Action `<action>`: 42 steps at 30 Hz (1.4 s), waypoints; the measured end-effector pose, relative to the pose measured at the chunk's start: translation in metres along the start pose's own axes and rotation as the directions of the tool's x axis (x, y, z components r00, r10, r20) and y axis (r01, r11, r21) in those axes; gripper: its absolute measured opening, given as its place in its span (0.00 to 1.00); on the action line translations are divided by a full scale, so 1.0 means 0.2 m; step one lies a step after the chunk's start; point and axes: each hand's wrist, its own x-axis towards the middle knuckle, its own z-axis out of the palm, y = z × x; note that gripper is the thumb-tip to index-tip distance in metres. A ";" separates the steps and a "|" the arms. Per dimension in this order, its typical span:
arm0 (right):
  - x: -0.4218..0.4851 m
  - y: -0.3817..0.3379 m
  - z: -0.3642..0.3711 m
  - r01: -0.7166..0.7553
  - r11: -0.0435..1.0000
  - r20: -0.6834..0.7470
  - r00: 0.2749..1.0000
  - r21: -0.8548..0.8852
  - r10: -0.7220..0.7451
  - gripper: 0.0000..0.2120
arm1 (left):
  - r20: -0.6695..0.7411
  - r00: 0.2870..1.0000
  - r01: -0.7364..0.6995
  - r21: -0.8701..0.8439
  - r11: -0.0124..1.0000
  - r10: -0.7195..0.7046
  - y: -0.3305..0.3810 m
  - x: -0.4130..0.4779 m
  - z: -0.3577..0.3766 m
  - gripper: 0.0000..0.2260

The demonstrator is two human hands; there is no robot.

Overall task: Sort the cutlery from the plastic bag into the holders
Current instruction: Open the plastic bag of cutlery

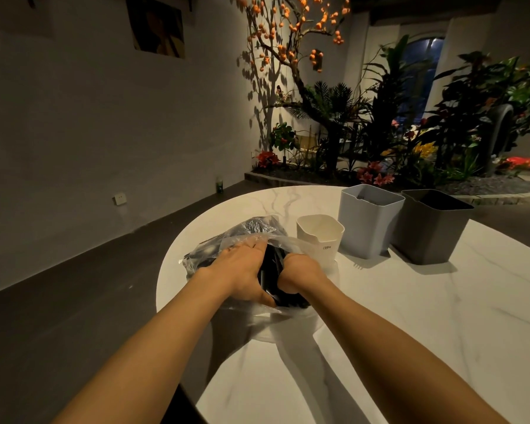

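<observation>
Both forearms extend toward 12 o'clock, converging. Left hand spread, fingers straight, thumb curled under. Right hand fisted, knuckles up.
</observation>
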 end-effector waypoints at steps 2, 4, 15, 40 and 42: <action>-0.02 0.01 -0.01 0.006 1.000 -0.001 1.000 -0.025 -0.006 0.07 | -0.002 1.000 0.004 0.015 1.000 -0.004 0.00 0.00 0.00 0.57; -0.04 0.01 -0.02 0.013 0.998 -0.003 1.000 -0.054 -0.013 0.06 | -0.002 1.000 0.006 0.023 1.000 -0.006 0.00 0.00 -0.01 0.60; -0.13 0.06 -0.11 -0.045 0.993 0.194 0.981 0.113 0.023 0.10 | -0.034 0.999 -0.021 -0.099 0.995 0.018 0.03 -0.05 -0.05 0.51; -0.37 0.30 -0.23 -0.133 0.940 0.244 0.968 0.315 0.056 0.14 | 0.084 0.996 -0.025 -0.201 0.979 0.043 0.22 -0.24 -0.15 0.10; -0.39 0.33 -0.24 -0.132 0.938 0.253 0.966 0.319 0.050 0.15 | 0.121 0.992 -0.008 -0.177 0.984 0.030 0.23 -0.24 -0.13 0.08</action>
